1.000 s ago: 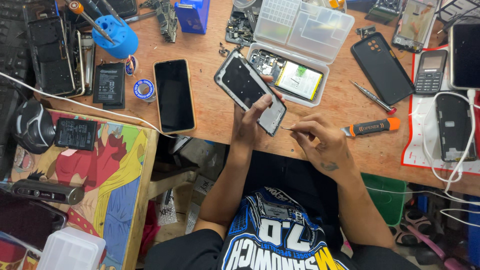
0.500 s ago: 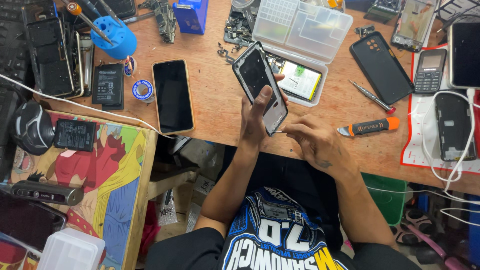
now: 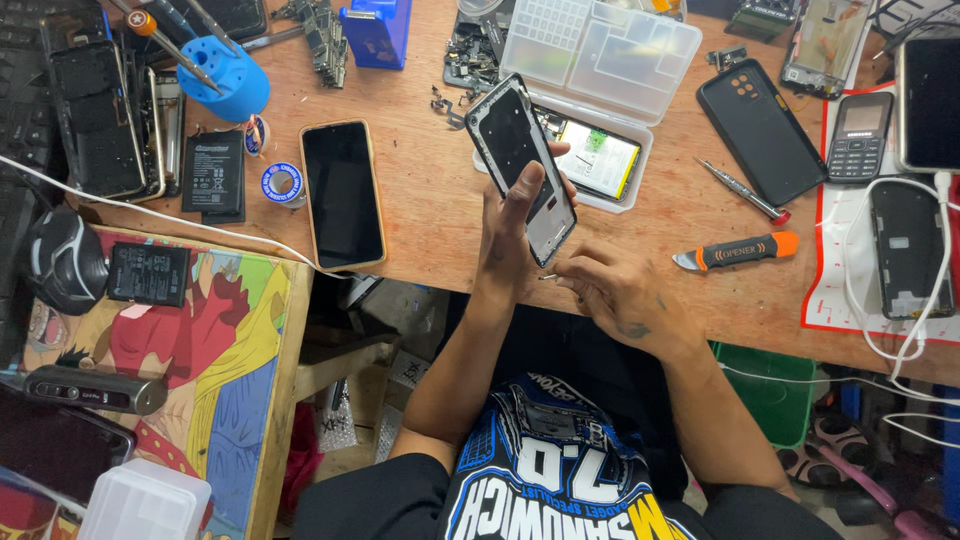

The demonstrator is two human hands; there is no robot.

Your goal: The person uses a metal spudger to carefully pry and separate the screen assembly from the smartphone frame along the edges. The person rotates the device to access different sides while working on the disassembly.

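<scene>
You are in the middle of the work on the phone frame: your left hand lifts it over the near edge of the desk, fingers closed around its lower half, thumb along the side. Your right hand sits just beside its bottom corner, fingers pinched on a small thin tool, too small to identify. The next move, I judge, needs a steady, precise touch. The frame looks dark inside with a pale rim, tilted, with no screen glass visible
</scene>
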